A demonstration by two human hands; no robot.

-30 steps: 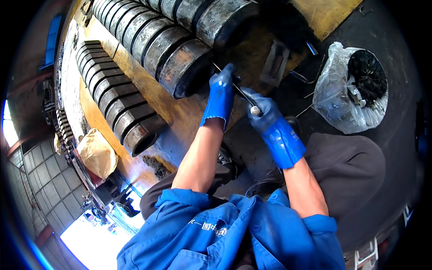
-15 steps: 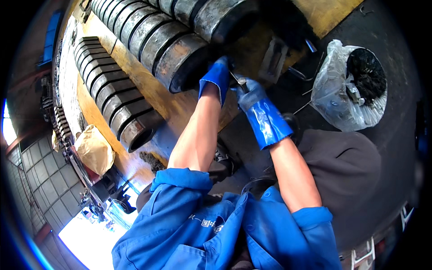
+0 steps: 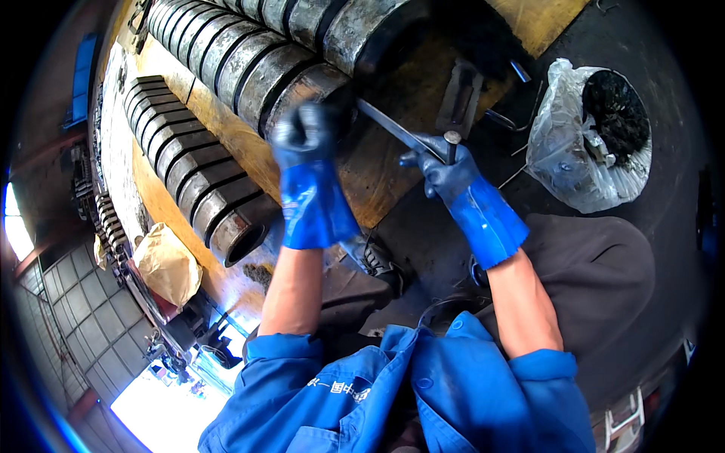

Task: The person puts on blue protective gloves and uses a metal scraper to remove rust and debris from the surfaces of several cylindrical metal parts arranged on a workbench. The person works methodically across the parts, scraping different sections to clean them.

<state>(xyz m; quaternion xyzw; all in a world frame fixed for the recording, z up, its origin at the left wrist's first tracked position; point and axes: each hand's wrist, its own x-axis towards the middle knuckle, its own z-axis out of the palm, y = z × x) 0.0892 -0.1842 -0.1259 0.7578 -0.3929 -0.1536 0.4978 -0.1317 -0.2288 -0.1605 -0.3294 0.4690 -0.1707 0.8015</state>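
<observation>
My right hand (image 3: 453, 170), in a blue and dark rubber glove, is closed around a long flat metal bar (image 3: 393, 126). The bar points up and left toward the end of a row of metal rings. A short rod with a round head (image 3: 452, 139) stands up at the same hand; whether it is joined to the bar I cannot tell. My left hand (image 3: 306, 143), gloved alike, is blurred, its fingers curled in a fist in front of the thick end ring (image 3: 313, 87). What it holds, if anything, is hidden.
Another row of smaller dark rings (image 3: 192, 162) lies to the left on the yellowish board (image 3: 249, 147). A plastic-lined container of black material (image 3: 566, 143) stands at right. Beyond my right hand are a flat metal piece (image 3: 459, 94) and a bent rod (image 3: 504, 118). Brown paper (image 3: 168, 264) lies far left.
My left hand has pulled out from the end ring's opening toward the left and nearer me. My right hand has moved right and nearer me, so the flat bar now shows.
</observation>
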